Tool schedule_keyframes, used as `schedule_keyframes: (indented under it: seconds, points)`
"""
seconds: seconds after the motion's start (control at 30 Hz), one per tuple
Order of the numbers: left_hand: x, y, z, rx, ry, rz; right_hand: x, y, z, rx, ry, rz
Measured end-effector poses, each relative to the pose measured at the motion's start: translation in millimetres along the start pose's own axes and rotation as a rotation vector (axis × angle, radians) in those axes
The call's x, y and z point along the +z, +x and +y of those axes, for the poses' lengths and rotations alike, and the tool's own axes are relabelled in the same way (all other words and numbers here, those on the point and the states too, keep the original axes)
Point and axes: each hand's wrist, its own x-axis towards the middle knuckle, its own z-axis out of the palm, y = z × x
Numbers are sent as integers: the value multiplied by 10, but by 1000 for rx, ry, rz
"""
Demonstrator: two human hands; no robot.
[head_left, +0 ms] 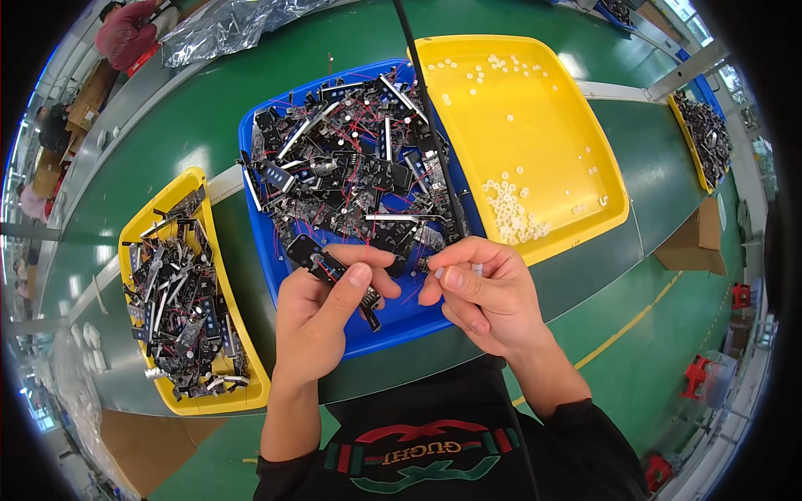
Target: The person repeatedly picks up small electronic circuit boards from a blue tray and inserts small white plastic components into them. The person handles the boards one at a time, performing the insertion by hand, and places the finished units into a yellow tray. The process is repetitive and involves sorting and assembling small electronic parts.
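Note:
My left hand point(313, 326) is closed on a black circuit board assembly point(306, 250) with small red wires, held tilted above the near part of a blue tray point(376, 341). Close beside it, my right hand point(501, 296) pinches a small white plastic piece point(439, 273) between thumb and forefinger. Another whitish bit shows between its fingers. The two hands are a short gap apart. Beneath and beyond them, the blue tray holds a heap of similar circuit boards point(351, 159) with red wires and white strips.
To the right, a yellow tray point(543, 125) holds scattered small white rings point(510, 209). At the left, a narrower yellow tray point(257, 388) is piled with board assemblies point(184, 309). A dark cable point(430, 108) hangs across the blue tray. Beyond the green table point(351, 37), a person point(125, 37) sits far left.

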Motion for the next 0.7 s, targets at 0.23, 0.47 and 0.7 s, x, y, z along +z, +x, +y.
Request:
schedule_keyframes:
  seconds: [0.23, 0.47, 0.7]
  points:
    - [15, -35, -33, 68, -38, -34, 24, 49, 34, -45, -80, 7]
    - [40, -42, -20, 239, 434, -59, 159, 25, 85, -275, -430, 37]
    - [67, -33, -30, 313, 624, -59, 176, 48, 112, -310, -382, 27]
